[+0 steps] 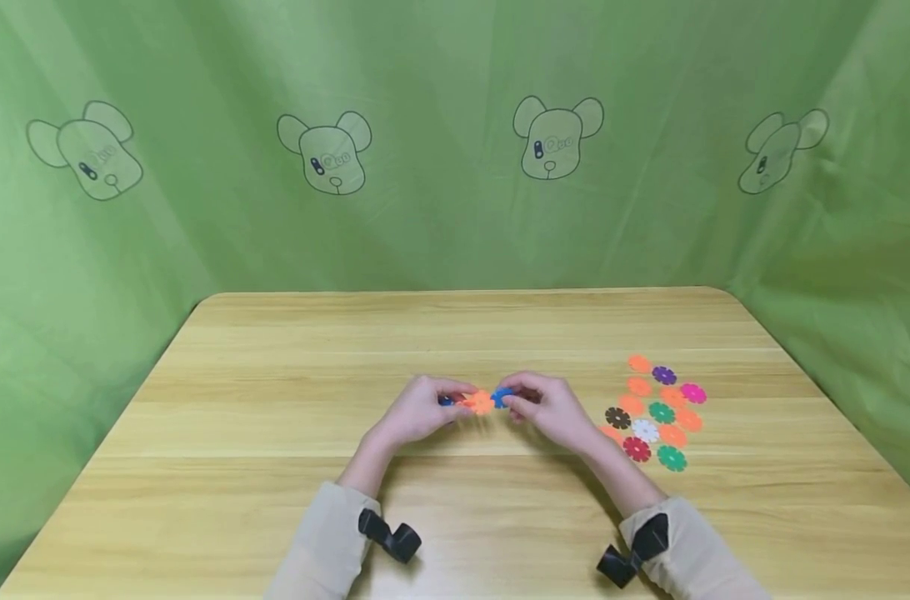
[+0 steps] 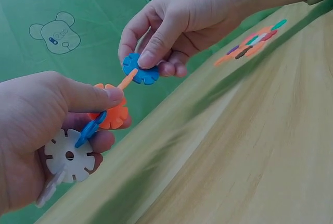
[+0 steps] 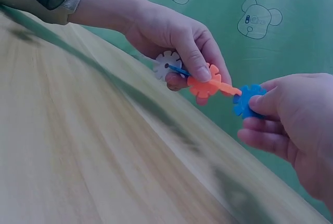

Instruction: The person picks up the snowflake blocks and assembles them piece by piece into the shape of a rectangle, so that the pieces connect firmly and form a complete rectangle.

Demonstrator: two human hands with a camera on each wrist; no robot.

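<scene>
Between the two hands, above the table, stretches a short chain of notched plastic discs slotted edge to edge. My left hand (image 2: 47,114) pinches an orange notched disc (image 2: 115,113) between thumb and fingers. Beside that disc a blue disc (image 2: 89,129) seen edge-on joins it to a white disc (image 2: 69,155) lying by the palm. A second orange disc (image 3: 227,88), turned edge-on, sticks out toward the right. At that end my right hand (image 3: 296,125) pinches a blue notched disc (image 3: 250,101), which meets the edge-on orange disc.
Loose notched discs lie flat to the right of the hands, among them a purple one (image 1: 664,375), a black one (image 1: 617,417), a red one (image 1: 637,449) and a green one (image 1: 672,457). A green curtain (image 1: 440,233) stands behind the wooden table (image 1: 275,350).
</scene>
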